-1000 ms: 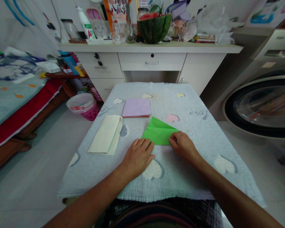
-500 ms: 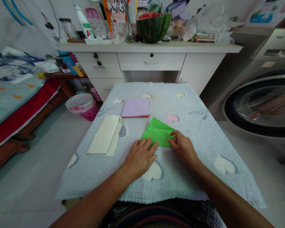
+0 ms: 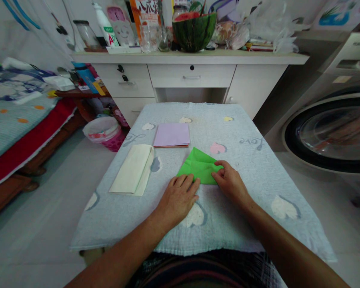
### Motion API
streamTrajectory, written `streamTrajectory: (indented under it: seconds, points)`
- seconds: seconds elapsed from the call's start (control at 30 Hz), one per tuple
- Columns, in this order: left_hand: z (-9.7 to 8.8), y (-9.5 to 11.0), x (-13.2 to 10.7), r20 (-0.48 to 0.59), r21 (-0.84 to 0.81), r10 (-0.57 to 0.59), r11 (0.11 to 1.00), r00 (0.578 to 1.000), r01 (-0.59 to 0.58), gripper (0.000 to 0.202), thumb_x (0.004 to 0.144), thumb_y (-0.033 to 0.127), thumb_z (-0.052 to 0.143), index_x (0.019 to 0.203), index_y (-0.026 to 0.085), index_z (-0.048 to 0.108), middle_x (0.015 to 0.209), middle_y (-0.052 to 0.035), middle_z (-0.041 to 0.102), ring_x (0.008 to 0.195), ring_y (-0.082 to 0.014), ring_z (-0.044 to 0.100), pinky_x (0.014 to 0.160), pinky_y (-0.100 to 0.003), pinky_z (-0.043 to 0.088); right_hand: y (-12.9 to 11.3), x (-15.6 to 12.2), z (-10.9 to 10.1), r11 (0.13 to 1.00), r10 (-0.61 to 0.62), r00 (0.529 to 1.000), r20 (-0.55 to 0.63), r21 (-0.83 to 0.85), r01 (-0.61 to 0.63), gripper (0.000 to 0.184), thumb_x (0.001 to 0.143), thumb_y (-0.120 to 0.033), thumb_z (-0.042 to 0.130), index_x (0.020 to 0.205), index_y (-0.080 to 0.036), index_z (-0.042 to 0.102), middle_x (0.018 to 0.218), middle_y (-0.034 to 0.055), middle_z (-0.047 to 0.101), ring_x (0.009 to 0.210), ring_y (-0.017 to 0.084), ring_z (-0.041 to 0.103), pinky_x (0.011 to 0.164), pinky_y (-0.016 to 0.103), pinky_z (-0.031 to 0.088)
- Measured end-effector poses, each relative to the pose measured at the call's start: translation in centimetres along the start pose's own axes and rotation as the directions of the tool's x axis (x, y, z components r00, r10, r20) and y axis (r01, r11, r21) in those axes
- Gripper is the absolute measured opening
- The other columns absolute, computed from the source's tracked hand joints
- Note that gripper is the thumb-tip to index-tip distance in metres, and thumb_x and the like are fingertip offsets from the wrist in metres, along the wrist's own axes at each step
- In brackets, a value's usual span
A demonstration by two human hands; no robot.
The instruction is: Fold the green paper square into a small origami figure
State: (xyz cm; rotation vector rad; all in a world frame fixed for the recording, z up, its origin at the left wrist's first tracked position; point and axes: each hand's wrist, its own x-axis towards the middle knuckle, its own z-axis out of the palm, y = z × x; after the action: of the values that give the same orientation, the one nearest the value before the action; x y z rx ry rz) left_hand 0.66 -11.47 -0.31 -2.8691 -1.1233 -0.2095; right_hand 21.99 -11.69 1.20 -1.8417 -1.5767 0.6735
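A green paper (image 3: 198, 168) folded into a triangle lies on the light blue cloth-covered table (image 3: 258, 168). My left hand (image 3: 178, 198) lies flat with its fingers stretched out, the fingertips pressing the paper's near left corner. My right hand (image 3: 231, 182) rests on the paper's right corner, its fingers bent and pinched on the edge there. Behind the green paper sits a stack of lilac paper (image 3: 171, 135) with a red sheet under it.
A folded cream cloth (image 3: 133, 169) lies at the table's left. Beyond stands a white desk (image 3: 192, 74) with a cut watermelon (image 3: 194, 34) and bottles. A washing machine (image 3: 330, 132) is at the right, a pink bin (image 3: 103, 132) and a bed (image 3: 18, 116) at the left.
My right hand has slid left and up along the paper's right corner, folding it inward. My left hand moved slightly forward onto the paper's left corner.
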Motion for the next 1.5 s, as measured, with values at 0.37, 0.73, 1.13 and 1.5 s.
streamTrajectory:
  seconds: [0.37,0.73,1.13,1.5]
  points:
    - [-0.3,0.2,0.0,-0.018,-0.028,-0.015,1.0,1.0,0.014,0.046,0.094,0.037,0.051,0.136,0.019,0.046,0.135,-0.0111,0.052,0.121,-0.0265,0.047,0.103,-0.043,0.038,0.7,-0.4,1.0,0.986,-0.093,0.995,-0.028,-0.139,0.089,0.032,0.078,-0.018,0.051,0.109,-0.016,0.051,0.063,-0.0028,0.057,0.056,0.015,0.052,0.057,0.027,0.037]
    - [-0.2,0.1,0.0,-0.001,-0.039,-0.016,0.999,1.0,0.015,0.046,0.095,0.036,0.048,0.138,0.019,0.044,0.141,-0.0096,0.05,0.124,-0.0257,0.046,0.103,-0.042,0.037,0.6,-0.6,1.2,0.969,-0.122,0.987,-0.105,-0.227,0.095,0.023,0.08,-0.022,0.051,0.103,-0.017,0.052,0.064,-0.0005,0.057,0.061,0.018,0.053,0.061,0.029,0.037]
    - [0.1,0.1,-0.1,-0.001,-0.041,-0.021,0.999,1.0,0.021,0.046,0.096,0.036,0.046,0.139,0.02,0.044,0.144,-0.007,0.049,0.123,-0.0252,0.046,0.102,-0.043,0.037,0.7,-0.4,1.4,0.966,-0.113,0.987,-0.116,-0.245,0.082,0.016,0.08,-0.021,0.05,0.096,-0.019,0.051,0.062,-0.001,0.057,0.057,0.017,0.052,0.056,0.028,0.033]
    - [0.1,0.2,0.0,-0.007,-0.035,-0.032,0.999,0.999,0.032,0.048,0.095,0.036,0.048,0.139,0.018,0.045,0.144,-0.0061,0.049,0.122,-0.0261,0.045,0.102,-0.042,0.036,0.7,-0.3,1.6,0.941,-0.138,0.984,-0.114,-0.324,0.095,0.012,0.081,-0.022,0.049,0.093,-0.019,0.052,0.062,0.0,0.057,0.06,0.019,0.052,0.06,0.029,0.034]
